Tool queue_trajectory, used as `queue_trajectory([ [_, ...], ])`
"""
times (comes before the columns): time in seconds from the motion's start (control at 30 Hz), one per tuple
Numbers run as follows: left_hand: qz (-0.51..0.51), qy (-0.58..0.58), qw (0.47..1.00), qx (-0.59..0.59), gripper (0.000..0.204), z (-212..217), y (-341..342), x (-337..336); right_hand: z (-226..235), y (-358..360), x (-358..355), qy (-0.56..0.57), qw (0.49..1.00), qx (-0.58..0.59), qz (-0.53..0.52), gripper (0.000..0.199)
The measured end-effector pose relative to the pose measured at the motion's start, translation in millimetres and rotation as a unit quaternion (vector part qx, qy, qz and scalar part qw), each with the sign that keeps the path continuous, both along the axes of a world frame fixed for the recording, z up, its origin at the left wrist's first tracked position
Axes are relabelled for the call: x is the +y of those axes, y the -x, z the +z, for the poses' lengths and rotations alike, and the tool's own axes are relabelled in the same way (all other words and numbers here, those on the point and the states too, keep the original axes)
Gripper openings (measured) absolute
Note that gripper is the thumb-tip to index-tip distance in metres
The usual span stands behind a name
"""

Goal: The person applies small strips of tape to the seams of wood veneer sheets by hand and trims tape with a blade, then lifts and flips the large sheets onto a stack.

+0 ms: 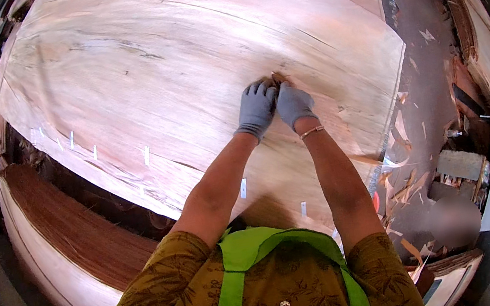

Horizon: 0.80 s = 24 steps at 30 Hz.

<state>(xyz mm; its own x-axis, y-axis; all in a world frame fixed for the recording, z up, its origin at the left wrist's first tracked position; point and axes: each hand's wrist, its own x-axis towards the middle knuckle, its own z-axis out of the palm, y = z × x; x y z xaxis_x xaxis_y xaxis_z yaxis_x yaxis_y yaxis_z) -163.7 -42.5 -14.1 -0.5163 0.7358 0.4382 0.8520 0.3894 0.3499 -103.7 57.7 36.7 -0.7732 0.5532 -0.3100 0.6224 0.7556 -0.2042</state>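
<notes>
A large pale wood veneer sheet (137, 80) with brown grain streaks and cracks spreads out before me. Close together over its right half are my two hands, both in grey work gloves. My left hand (258, 107) has its fingers curled, knuckles up. Beside it, my right hand (294, 104) is closed too, its thumb side against the left fingers. A small dark bit shows between the fingertips, too small to name. Short strips of white tape (147, 155) stick to the sheet along its near left edge.
A thick stack of veneer (77, 224) lies at the left. Wood scraps (407, 188) litter the floor on the right, near a grey block (459, 164). More veneer (459, 10) is piled at the far right.
</notes>
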Motion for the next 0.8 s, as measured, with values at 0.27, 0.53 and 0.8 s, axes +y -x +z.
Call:
queue_trajectory([
  [0.27, 0.016, 0.034, 0.999, 0.003, 0.036, 6.0, -2.2, 0.4, -5.2, -11.2, 7.5, -0.007, 0.998, -0.052, 0.039, 0.025],
  [0.53, -0.015, 0.094, 0.994, 0.045, 0.046, 15.7, -7.6, 2.2, -16.2, -109.6, 53.0, -0.071, 0.988, -0.023, 0.135, 0.018],
  [0.8, -0.01, 0.092, 0.995, 0.02, 0.042, 25.1, -11.7, 3.9, -6.4, -187.6, 150.6, -0.067, 0.97, -0.125, 0.197, 0.023],
])
